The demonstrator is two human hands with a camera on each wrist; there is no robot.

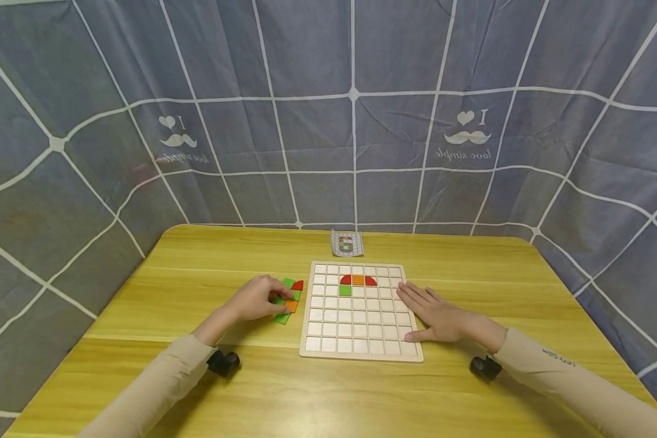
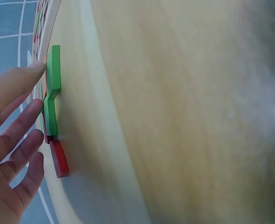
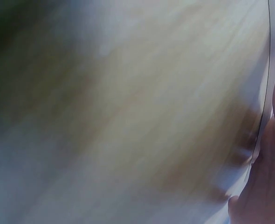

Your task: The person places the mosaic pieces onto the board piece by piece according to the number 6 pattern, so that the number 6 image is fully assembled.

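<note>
A wooden grid board lies on the table. On it, an orange square tile sits between two red rounded tiles, with a green square tile below the left one. Left of the board is a small group of loose tiles: green tiles, an orange tile and red tiles. My left hand reaches over this group, thumb and fingers spread apart at the tiles; no tile is lifted. My right hand rests with straight fingers on the board's right edge.
A printed pattern card lies behind the board. The yellow wooden table ends at a grey curtain with white lines. Black wrist cameras hang under both wrists near the tabletop.
</note>
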